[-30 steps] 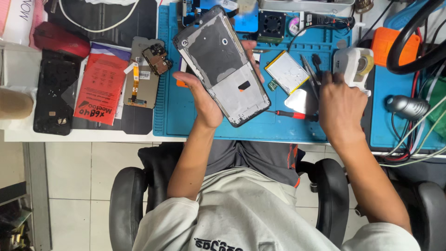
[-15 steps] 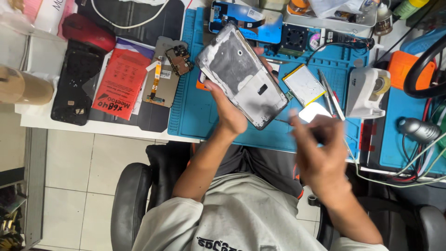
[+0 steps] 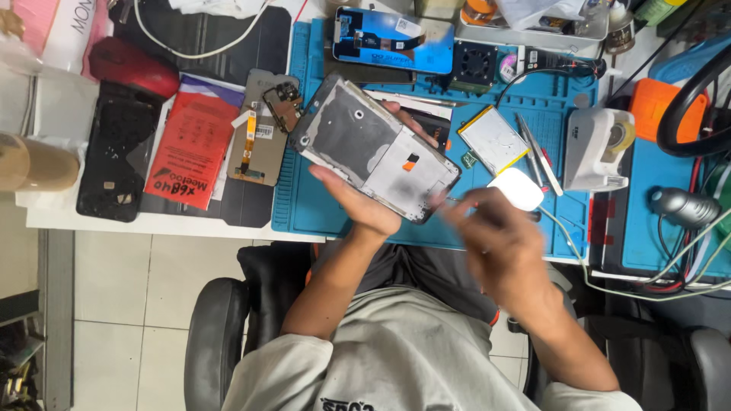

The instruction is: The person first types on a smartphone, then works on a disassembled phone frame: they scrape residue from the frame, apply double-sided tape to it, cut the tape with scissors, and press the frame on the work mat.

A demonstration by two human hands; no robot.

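Observation:
My left hand (image 3: 358, 209) holds an opened phone frame (image 3: 365, 144) from below, tilted, with its grey inner side up, over the blue work mat (image 3: 548, 99). My right hand (image 3: 495, 243) is motion-blurred just right of the frame's lower corner. Its fingers are pinched on what looks like a thin tool, whose tip points at that corner. A flat silver battery (image 3: 495, 139) and a small white piece (image 3: 518, 188) lie on the mat behind the right hand.
Tweezers (image 3: 537, 156) and a white tape dispenser (image 3: 598, 148) sit at the mat's right. A phone screen (image 3: 388, 38) lies at the back. To the left are a phone panel with a flex cable (image 3: 259, 129), a red packet (image 3: 190, 152) and a black phone shell (image 3: 110, 160). Cables trail at right.
My right hand left the tools at the mat's right side and swung down and left toward the frame's lower corner. The left hand kept holding the frame.

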